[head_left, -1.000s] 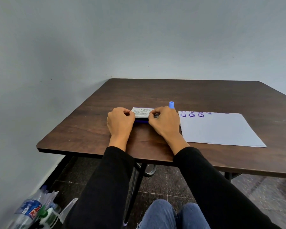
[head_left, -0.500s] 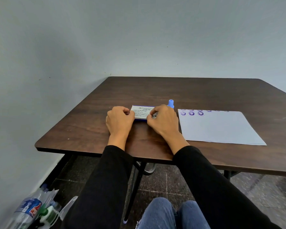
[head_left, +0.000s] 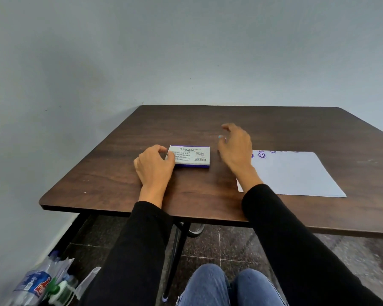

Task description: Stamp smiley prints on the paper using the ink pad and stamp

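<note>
The closed ink pad [head_left: 190, 156], a flat white-labelled case with a blue rim, lies on the brown table [head_left: 111, 180]. My left hand [head_left: 154, 170] grips its left edge with curled fingers. My right hand [head_left: 236, 146] hovers to the right of the pad, fingers apart, around the small light-blue stamp [head_left: 221, 136]. Only the stamp's top shows past my fingers. The white paper [head_left: 296, 175] lies to the right, with purple smiley prints [head_left: 261, 155] along its far edge; my right hand and wrist hide its near-left corner.
A grey wall stands behind and to the left of the table. Under the table are black metal legs, and plastic bottles [head_left: 34, 286] lie on the dark tiled floor at lower left. My knees in blue jeans [head_left: 226, 286] are below the near edge.
My right hand has let go of the ink pad and moved up and right to the stamp, its fingers spread. The pad's label now shows in full. My left hand stays on the pad.
</note>
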A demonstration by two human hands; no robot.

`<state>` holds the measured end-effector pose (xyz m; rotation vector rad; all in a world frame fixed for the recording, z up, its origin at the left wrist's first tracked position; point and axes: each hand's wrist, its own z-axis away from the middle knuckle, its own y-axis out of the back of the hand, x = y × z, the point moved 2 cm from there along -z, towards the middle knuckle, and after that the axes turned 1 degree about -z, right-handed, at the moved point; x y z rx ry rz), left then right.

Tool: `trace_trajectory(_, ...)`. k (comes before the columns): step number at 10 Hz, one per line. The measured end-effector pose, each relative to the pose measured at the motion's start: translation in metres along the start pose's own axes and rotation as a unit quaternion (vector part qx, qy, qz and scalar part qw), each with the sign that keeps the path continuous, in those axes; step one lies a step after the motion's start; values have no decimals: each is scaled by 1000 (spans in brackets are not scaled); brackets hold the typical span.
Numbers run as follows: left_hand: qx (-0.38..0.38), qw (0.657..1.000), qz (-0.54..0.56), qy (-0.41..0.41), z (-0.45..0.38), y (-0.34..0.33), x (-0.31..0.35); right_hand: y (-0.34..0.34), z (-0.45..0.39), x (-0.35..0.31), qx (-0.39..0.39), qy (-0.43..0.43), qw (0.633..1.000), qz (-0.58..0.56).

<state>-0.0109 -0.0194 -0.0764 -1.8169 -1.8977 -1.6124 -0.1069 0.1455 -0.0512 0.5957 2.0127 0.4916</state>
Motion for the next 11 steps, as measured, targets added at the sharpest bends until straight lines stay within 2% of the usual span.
trace_trajectory(1, -14, 1000, 20, -14, 4, -3, 7, -1, -12, 14, -95, -29, 992, 72)
trace_trajectory(2, -41, 999, 11, -23, 5, -7, 10, -7, -16, 20, -134, -11, 985, 103)
trace_trajectory(6, -52, 995, -51, -65, 5, -12, 22, 10, -2, 18, -91, 19, 994, 62)
trace_trajectory(10, -84, 991, -54, -88, 23, -20, 47, 14, 18, 14, -137, 4, 989, 53)
trace_trajectory(11, -80, 991, -46, -98, 27, -21, 52, 25, 20, 19, -95, 2, 995, 42)
